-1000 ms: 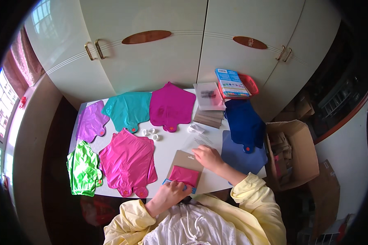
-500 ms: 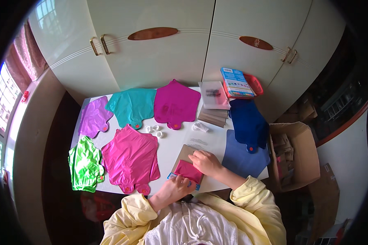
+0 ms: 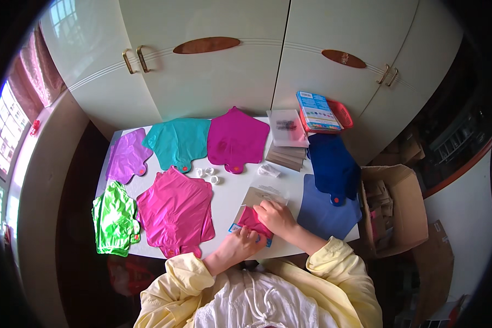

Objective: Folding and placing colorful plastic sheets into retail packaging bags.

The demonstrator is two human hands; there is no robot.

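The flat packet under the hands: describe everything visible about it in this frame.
The packet is a flat clear sleeve with a tan card backing, a folded pink foil piece showing in its lower part and a blue strip along its near edge. It lies slightly tilted near the front edge of the white table. The right hand presses on it from the right; the left hand grips its near edge. The open or sealed state cannot be told.

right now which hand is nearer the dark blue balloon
Right. The right hand rests on the red folded balloon packet, just left of the dark blue balloon. The left hand sits lower, at the table's near edge, farther from it.
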